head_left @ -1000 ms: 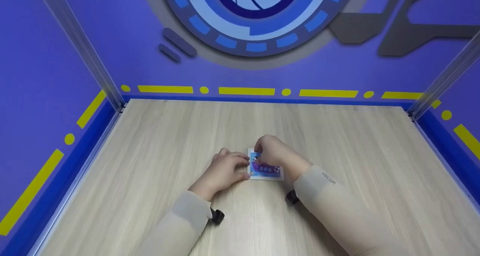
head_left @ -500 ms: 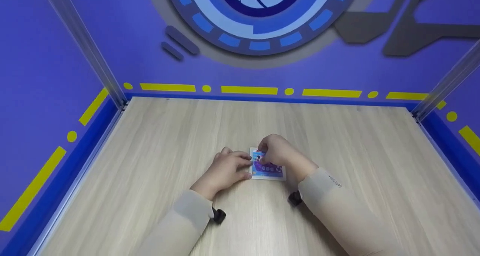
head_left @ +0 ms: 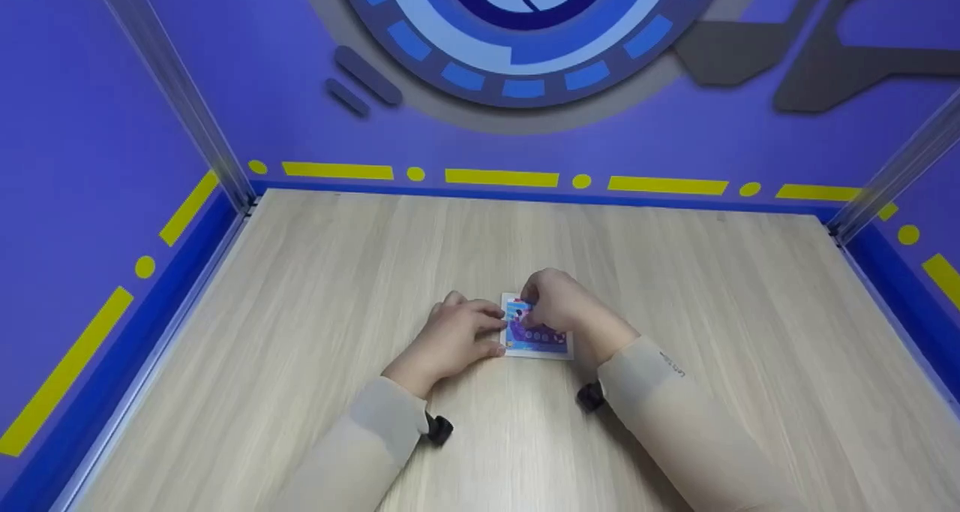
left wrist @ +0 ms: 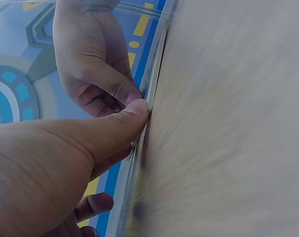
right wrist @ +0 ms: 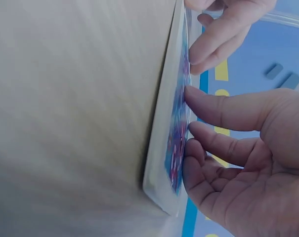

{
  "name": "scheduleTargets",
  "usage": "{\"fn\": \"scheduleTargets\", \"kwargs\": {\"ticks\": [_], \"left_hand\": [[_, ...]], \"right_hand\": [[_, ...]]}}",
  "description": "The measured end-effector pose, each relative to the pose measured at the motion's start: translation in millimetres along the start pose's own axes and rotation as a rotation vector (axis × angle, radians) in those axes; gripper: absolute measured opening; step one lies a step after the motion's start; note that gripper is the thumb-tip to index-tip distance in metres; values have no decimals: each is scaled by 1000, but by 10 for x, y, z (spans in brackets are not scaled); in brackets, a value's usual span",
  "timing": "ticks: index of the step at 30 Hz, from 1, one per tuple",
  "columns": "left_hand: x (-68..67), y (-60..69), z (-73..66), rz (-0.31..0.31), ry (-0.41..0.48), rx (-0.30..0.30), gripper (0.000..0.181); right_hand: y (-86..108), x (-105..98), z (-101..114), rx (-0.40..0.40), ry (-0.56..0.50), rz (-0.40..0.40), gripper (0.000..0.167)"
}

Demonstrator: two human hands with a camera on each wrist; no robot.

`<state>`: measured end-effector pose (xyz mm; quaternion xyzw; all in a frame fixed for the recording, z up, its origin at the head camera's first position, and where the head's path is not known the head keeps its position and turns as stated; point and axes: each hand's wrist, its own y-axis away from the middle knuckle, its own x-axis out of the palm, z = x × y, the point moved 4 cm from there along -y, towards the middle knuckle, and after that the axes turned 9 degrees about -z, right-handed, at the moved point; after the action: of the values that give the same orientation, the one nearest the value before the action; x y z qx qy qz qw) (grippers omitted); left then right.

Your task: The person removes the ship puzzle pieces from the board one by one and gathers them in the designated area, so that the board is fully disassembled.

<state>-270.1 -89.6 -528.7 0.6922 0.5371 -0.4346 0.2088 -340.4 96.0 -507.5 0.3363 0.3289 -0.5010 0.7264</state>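
A small flat picture board point(head_left: 541, 347) with a white border and a purple ship on blue lies on the table. My left hand point(head_left: 454, 337) rests at its left side, thumb by the lower corner and fingertips at the edge, loosely bent. My right hand point(head_left: 559, 302) is over the board's upper right. In the right wrist view, the right hand's thumb and index fingertips touch the picture board point(right wrist: 176, 133), a gap between them, other fingers curled. I cannot tell whether they pinch a loose piece. The right hand covers part of the picture.
The board lies near the middle of a light wood-grain table point(head_left: 360, 272). Blue-purple panels point(head_left: 465, 140) with yellow marks stand along its back and sides, with metal posts point(head_left: 180, 99) at the corners. Black wrist devices point(head_left: 439, 429) show below both sleeves.
The view has shifted slightly, so the board and hands sit a little further right. Both hands stay at the board, with the right fingers moving only very slightly over the picture.
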Motion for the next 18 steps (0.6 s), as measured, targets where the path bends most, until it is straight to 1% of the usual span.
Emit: {"fn": "scheduleTargets", "kwargs": {"ticks": [4,12,18], "left_hand": [[2,-4,-9,11,2,-7,44],[-9,-10,-14,17,11,-25,44],[-10,-1,-12,13,8,-25,44]], "right_hand": [[-19,0,-21,11,-2,15,33],[-33,-2,-22,13,-4,11,39],[-42,15,-55,16,-50,1,39]]}}
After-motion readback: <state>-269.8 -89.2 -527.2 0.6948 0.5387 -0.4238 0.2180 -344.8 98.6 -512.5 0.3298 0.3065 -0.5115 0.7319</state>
